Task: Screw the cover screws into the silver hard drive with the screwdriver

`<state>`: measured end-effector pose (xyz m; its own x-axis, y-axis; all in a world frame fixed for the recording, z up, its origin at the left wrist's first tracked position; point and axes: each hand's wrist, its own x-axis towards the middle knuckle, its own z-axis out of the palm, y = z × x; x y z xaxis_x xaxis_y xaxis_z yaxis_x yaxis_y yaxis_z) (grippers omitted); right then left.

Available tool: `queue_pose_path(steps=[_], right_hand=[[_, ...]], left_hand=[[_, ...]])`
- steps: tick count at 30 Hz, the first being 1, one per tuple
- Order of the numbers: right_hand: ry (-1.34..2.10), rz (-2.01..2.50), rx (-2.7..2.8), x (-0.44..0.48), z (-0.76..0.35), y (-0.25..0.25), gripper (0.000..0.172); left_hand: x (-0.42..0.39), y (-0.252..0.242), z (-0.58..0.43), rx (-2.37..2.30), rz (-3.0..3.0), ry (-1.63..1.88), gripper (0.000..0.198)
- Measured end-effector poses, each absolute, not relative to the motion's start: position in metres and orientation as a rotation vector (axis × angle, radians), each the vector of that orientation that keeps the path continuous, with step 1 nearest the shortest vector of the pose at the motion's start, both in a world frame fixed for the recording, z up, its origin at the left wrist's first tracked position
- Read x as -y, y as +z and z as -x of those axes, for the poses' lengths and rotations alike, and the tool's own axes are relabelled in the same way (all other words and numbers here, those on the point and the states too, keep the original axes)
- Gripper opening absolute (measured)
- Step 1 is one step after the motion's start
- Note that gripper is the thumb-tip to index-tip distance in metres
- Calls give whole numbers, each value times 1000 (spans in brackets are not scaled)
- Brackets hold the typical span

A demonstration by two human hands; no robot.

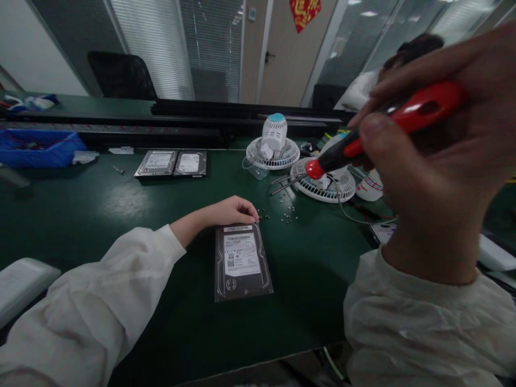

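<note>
A hard drive [264,274] lies label up on the green table in front of me. My left hand [236,210] rests at its far edge, the fingers pinched together by the far right corner; what they hold, if anything, is too small to make out. Just beyond that corner lie several small screws [287,217]. Raised close to the camera on the right, my right hand [439,156] is wrapped round a screwdriver [427,107] with a red and black handle. Its front end points left above the table, and two thin metal prongs show there, partly blurred.
Two more hard drives [156,163] lie side by side at the back left. A blue bin [40,148] stands at the far left. White fan parts [276,140] and a cable [346,212] are at the back right. Another person [360,88] sits behind the table. A white object [24,282] lies left.
</note>
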<state>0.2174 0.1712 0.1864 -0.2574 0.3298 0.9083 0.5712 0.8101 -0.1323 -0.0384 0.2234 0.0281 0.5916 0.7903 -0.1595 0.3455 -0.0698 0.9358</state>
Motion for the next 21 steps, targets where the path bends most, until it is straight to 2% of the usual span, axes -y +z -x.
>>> queue_pose_path(steps=[2, 4, 6, 9, 12, 21], right_hand=[[-285, 735, 1873, -162, -228, 182, 28], [-331, 715, 1891, -154, -238, 172, 18], [-373, 668, 1890, -148, -249, 158, 18], [-418, 492, 1847, -141, -265, 132, 48], [-278, 661, 1797, -135, -276, 105, 52], [-174, 824, 1293, -119, -274, 35, 18]], left_hand=[[-223, 29, 39, -963, -1675, 468, 8], [-224, 29, 39, -973, -1685, 465, 9], [-224, 28, 39, -986, -1694, 465, 9], [-224, 29, 38, -1000, -1709, 461, 10], [-223, 31, 38, -1022, -1729, 469, 10], [-228, 21, 29, -1291, -1917, 689, 28]])
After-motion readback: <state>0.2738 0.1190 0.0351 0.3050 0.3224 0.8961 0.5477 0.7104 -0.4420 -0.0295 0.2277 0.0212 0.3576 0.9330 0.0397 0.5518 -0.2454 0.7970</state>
